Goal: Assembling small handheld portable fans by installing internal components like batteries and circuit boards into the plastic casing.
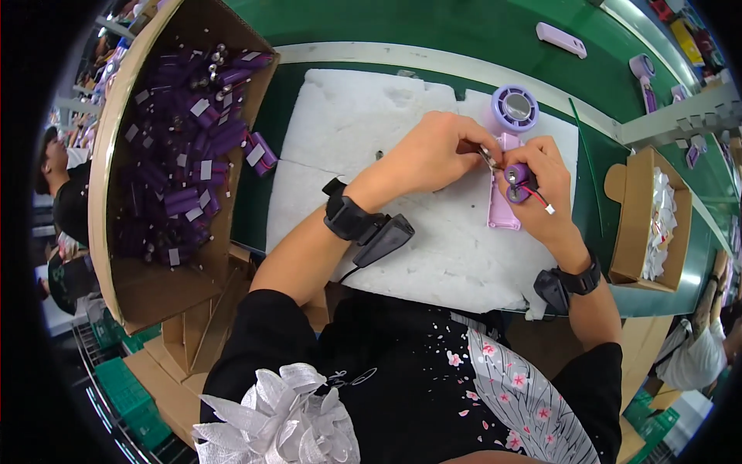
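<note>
A lilac handheld fan (500, 116) lies on a white foam sheet (340, 139), its round head away from me and its long handle shell (504, 215) open toward me. My right hand (550, 182) is closed around a purple battery pack (515, 176) over the handle. From the pack hang red and black wires with a small white connector (549, 209). My left hand (440, 151) comes in from the left, thumb and fingers pinched on a small metallic piece (487, 157) beside the pack. The fingers partly hide that piece, so its kind is unclear.
A large cardboard box (116, 224) full of purple battery packs stands at the left, with one pack (261, 155) outside it. A smaller carton (676, 240) of white parts is at the right. Farther off lie a lilac shell (562, 39) and another fan (643, 73).
</note>
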Tool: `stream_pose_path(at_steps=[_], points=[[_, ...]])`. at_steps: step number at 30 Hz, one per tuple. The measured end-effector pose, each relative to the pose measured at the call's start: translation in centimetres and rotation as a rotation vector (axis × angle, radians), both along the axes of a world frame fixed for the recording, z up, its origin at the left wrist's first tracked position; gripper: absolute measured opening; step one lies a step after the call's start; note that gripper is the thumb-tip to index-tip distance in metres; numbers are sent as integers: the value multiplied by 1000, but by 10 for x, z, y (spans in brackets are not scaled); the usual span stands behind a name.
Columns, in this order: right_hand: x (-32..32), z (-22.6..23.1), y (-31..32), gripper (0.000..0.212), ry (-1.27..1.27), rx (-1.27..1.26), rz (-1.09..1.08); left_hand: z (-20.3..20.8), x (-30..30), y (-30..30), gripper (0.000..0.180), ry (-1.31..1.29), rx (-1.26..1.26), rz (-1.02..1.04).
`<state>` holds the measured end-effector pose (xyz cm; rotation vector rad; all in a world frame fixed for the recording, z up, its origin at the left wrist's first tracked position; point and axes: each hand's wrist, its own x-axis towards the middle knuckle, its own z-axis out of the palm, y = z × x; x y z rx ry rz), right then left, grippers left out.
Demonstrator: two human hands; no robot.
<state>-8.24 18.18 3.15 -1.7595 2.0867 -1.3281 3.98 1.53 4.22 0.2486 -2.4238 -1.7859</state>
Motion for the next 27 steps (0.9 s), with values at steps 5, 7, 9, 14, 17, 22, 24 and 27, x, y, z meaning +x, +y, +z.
stream_pose_path(at_steps=[5,7,9,14,17,22,24,27], points=[[9,-1,-2,25,64,-19,5,7,7,1,26,-6,-187,-21],[12,0,-1,25,121,16,28,5,9,1,24,-12,-266,-56],[13,3,-1,25,149,25,26,4,11,2,23,-14,-315,-85],[14,-2,1,23,40,56,7,0,12,3,18,11,-127,-76],[8,-10,1,22,-206,55,-93,-2,10,1,17,-7,-26,-15],[2,8,-7,21,-701,-34,-141,3,16,-16,15,-116,130,36],[1,18,-10,21,-1082,-8,-150,4,15,-19,14,-98,174,49],[-5,0,-6,18,-947,-47,-95,11,13,-22,15,-280,180,36]])
